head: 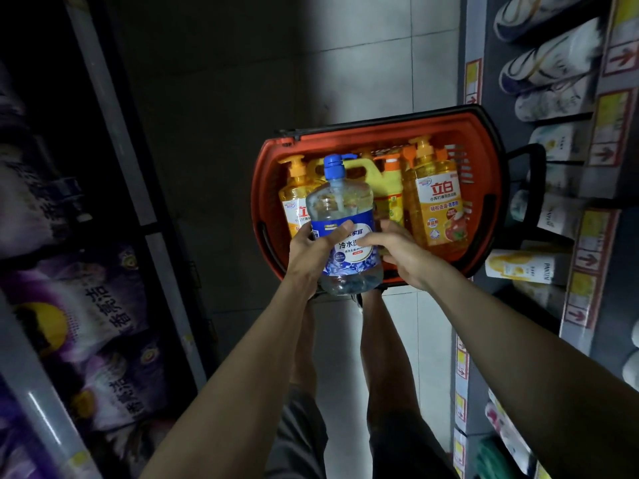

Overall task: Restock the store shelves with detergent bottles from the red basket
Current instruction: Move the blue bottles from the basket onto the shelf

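Note:
A red basket (380,127) stands on the tiled floor ahead of me. Above its near edge I hold a clear detergent bottle (340,216) with a blue pump and blue label. My left hand (313,250) grips its left side, thumb across the label. My right hand (397,250) holds the right side, with its fingers on the label. Inside the basket stand an orange pump bottle (437,202) at the right, another orange pump bottle (294,195) at the left and a yellow jug (375,178) between them.
Dark shelves on the left hold purple bags (86,305). The shelf unit on the right (594,160) carries white bottles and tubes behind red-and-yellow price tags. A strip of tiled floor (363,63) runs between the two. My legs are below the basket.

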`<state>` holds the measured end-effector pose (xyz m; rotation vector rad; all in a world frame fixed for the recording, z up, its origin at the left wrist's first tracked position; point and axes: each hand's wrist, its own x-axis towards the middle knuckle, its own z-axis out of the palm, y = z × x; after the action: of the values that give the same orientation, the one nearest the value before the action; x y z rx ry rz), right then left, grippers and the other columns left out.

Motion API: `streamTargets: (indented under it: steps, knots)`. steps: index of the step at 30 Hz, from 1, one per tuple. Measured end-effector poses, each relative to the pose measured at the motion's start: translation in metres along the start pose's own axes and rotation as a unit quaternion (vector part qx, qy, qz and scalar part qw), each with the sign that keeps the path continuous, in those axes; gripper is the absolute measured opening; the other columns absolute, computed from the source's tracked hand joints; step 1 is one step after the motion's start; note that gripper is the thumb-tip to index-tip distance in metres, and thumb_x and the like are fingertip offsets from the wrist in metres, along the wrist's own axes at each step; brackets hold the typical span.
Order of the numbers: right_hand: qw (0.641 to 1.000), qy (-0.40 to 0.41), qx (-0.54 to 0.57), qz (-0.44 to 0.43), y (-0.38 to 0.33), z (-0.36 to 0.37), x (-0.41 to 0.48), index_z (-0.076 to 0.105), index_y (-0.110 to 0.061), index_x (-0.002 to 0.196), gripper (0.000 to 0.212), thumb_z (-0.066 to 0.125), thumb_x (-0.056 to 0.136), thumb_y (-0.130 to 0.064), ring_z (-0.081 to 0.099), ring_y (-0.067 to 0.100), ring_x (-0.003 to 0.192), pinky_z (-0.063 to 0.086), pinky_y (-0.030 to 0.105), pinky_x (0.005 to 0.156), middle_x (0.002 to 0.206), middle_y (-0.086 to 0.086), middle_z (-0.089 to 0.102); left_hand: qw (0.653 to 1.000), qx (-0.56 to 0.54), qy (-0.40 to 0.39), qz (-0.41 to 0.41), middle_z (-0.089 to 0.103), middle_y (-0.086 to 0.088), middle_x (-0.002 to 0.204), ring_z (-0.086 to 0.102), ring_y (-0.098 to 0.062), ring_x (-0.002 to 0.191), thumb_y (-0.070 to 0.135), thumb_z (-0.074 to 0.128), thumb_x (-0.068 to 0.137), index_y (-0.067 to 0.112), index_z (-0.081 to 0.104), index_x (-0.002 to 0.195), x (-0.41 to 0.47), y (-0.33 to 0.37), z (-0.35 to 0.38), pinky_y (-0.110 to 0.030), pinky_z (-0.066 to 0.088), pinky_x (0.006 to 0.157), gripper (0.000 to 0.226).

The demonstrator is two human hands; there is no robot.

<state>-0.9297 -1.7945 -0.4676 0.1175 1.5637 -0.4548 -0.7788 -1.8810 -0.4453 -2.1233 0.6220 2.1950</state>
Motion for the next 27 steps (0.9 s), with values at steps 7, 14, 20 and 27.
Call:
streamTargets:
  steps: [7,14,20,27]
  knots:
    - [0.997,-0.023,-0.002,-0.072,-0.028,-0.006,-0.066,0.061,-0.027,0.138,0.084,0.097,0.063,-0.039,0.076,0.022,0.108,0.064,0.044,0.090,0.120,-0.003,0.078,0.998,-0.047,-0.015,0.049,0.082,-0.012,0.104,0.081,-0.024,0.087,0.019,0.085,0.089,0.004,0.070,0.123,-0.082,0.025,0.009,-0.026,0.062,0.064,0.041]
    - [0.985,-0.046,-0.017,-0.165,-0.075,-0.013,-0.169,0.051,-0.024,0.142,0.093,0.097,0.062,-0.040,0.075,0.021,0.113,0.062,0.049,0.097,0.128,-0.001,0.074,0.990,-0.062,-0.045,0.117,0.081,-0.013,0.109,0.080,-0.029,0.097,0.023,0.083,0.090,0.008,0.069,0.125,-0.179,0.068,0.008,-0.035,0.066,0.075,0.040]
    - [0.972,-0.063,-0.014,-0.227,-0.118,-0.007,-0.266,0.049,-0.027,0.142,0.089,0.099,0.069,-0.034,0.074,0.019,0.117,0.059,0.050,0.102,0.128,-0.003,0.075,0.976,-0.068,-0.073,0.192,0.081,-0.013,0.107,0.080,-0.031,0.097,0.022,0.085,0.083,0.006,0.069,0.125,-0.270,0.126,-0.001,-0.037,0.066,0.078,0.048]
    - [0.953,-0.078,0.001,-0.292,-0.155,0.011,-0.366,0.042,-0.021,0.140,0.090,0.097,0.068,-0.025,0.075,0.028,0.115,0.062,0.053,0.095,0.132,0.012,0.072,0.959,-0.052,-0.126,0.249,0.079,-0.019,0.111,0.079,-0.035,0.100,0.021,0.082,0.087,0.004,0.071,0.123,-0.368,0.182,-0.026,-0.038,0.065,0.074,0.042]
